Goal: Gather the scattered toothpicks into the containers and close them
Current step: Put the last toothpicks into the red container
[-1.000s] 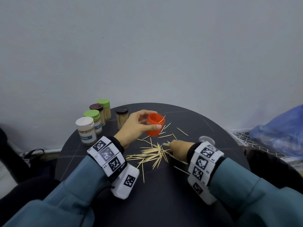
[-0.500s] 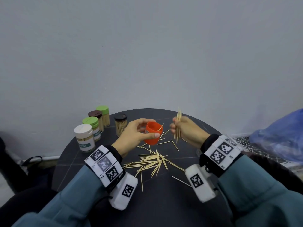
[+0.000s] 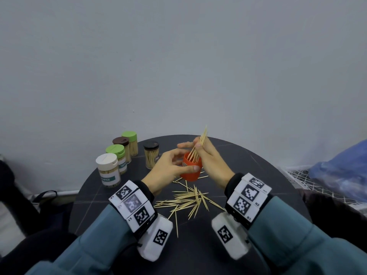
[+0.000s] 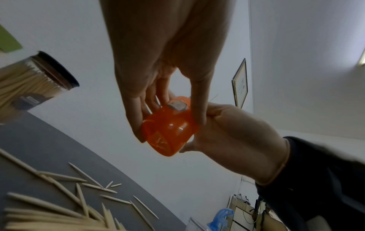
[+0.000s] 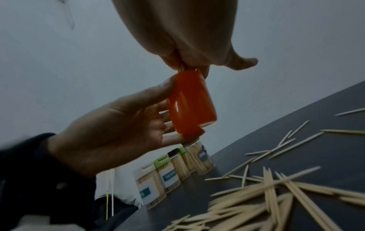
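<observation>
- Orange container (image 3: 191,168) lifted off dark round table (image 3: 248,165), left hand (image 3: 168,169) gripping it, thumb and fingers curled around.
- Right hand (image 3: 210,157) pinches toothpick bundle (image 3: 199,143), lower tips inside container mouth.
- Loose toothpicks (image 3: 188,201) scattered nearer, between wrists.
- Five closed jars (image 3: 108,168) far left.

Right hand (image 3: 210,157), which scooped a toothpick bundle (image 3: 199,144) off the table, now feeds it into the orange cup (image 3: 191,168), itself lifted.
</observation>
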A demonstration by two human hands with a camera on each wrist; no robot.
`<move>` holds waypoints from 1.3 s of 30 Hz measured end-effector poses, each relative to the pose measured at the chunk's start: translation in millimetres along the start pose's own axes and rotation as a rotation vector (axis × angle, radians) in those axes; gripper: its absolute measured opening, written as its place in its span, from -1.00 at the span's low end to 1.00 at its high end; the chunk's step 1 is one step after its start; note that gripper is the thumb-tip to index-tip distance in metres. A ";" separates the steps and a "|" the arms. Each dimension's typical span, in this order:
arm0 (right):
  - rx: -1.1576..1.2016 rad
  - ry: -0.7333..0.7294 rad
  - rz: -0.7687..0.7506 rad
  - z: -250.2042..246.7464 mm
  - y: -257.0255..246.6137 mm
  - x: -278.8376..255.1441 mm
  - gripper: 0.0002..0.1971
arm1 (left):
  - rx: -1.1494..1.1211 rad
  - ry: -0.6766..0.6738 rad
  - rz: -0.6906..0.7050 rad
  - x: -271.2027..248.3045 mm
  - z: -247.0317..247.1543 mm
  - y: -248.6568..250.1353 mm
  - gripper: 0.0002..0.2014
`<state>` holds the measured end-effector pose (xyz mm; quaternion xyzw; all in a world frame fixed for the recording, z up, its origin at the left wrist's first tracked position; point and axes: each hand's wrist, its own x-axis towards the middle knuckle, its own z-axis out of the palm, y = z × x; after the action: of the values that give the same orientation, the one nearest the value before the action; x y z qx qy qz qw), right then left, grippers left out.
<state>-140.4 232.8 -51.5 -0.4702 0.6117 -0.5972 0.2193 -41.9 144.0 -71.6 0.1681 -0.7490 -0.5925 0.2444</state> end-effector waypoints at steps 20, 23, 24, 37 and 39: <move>-0.160 0.018 0.137 -7.0 7.6 1.2 -0.67 | 0.011 -0.010 -0.003 -3.3 1.2 4.2 -0.37; -0.170 0.008 0.137 -13.6 2.1 2.2 -0.62 | 0.005 0.000 -0.007 -2.7 -0.4 4.5 -0.48; -0.166 0.024 0.143 -17.0 -1.7 3.1 -0.57 | 0.003 0.007 -0.006 -2.3 -1.5 5.0 -0.51; -1.137 -0.326 0.655 -43.4 27.2 27.8 -0.73 | -0.020 0.107 0.031 5.7 -20.2 7.6 -0.50; -1.177 -0.324 0.665 -42.8 33.4 27.7 -0.65 | -0.021 0.110 0.032 6.8 -22.2 7.0 -0.49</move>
<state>-199.2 226.9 -66.5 -0.3816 0.9050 0.0103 0.1879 -34.7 124.1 -59.7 0.1859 -0.7307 -0.5862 0.2964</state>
